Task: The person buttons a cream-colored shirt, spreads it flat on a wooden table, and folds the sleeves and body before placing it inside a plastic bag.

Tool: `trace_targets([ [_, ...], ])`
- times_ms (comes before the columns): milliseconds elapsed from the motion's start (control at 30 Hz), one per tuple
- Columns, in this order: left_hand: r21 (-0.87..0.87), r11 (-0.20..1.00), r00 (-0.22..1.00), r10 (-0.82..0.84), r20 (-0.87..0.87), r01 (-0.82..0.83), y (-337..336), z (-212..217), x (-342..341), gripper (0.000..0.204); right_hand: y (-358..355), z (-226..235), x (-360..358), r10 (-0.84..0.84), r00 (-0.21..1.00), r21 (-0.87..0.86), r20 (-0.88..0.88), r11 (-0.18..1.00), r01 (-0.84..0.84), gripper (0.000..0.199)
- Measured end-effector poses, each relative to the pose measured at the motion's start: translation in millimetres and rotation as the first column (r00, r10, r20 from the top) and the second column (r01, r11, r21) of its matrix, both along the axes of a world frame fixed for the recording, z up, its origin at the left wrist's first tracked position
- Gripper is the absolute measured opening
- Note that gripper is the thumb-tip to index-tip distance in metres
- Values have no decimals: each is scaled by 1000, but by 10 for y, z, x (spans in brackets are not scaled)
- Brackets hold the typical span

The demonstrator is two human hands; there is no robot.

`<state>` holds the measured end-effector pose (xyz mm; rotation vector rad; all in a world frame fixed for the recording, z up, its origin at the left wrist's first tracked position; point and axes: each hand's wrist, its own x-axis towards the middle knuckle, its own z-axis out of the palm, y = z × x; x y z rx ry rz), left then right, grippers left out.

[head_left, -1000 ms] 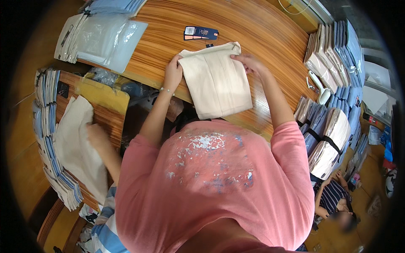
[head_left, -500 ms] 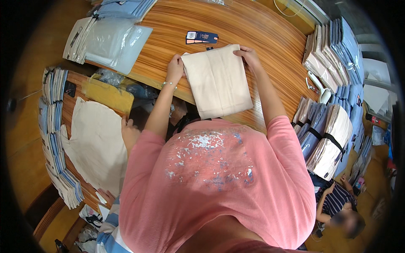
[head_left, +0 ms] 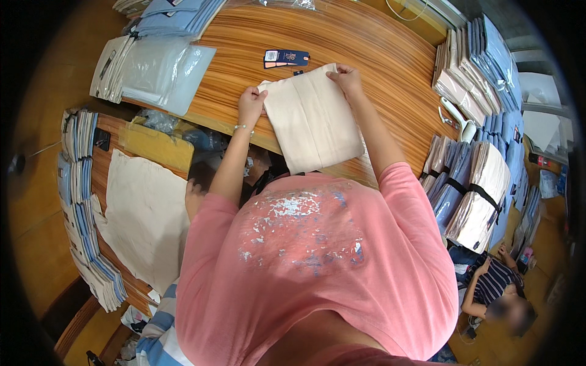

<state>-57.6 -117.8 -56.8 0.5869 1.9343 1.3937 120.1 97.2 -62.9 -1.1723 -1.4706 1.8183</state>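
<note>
A folded cream cloth garment (head_left: 314, 125) lies over the front edge of the wood-grain table, slightly turned, its lower end close to my pink shirt. At its far left corner my left hand (head_left: 251, 105) pinches the fabric between thumb and fingers. My right hand (head_left: 346, 80) grips the far right corner the same way. Just beyond the garment, dark blue hang tags (head_left: 285, 58) with a pale label rest on the table. A small dark label (head_left: 298, 72) shows at the garment's far edge.
Clear plastic bags (head_left: 165, 70) lie at the table's left, beside folded blue garments (head_left: 177, 18). On the right stand bagged garment stacks (head_left: 467, 73), a white-handled tool (head_left: 459, 116) and strapped bundles (head_left: 479, 195). At left, another person's hand (head_left: 194, 198) is near a spread cream cloth (head_left: 143, 213).
Both my hands still hold the garment's far corners; the garment has tilted, its far edge shifting slightly left. The other person's hand at left has moved a little.
</note>
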Motion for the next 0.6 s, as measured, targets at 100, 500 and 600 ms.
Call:
trace_targets([
  [100, 36, 998, 999, 43, -22, -42, 21, -38, -12, 18, -26, 97, -25, -25, 1000, -47, 5, 999, 25, 22],
  [500, 36, 999, 967, -5, 254, -5, -9, 10, -41, 11, 51, 309, 46, -14, 999, -308, 36, 951, 24, 17],
  [600, 28, 999, 977, -20, 210, 15, -1, -28, -56, 10, 12, 278, 72, 23, 1000, -241, 6, 970, -21, 17],
])
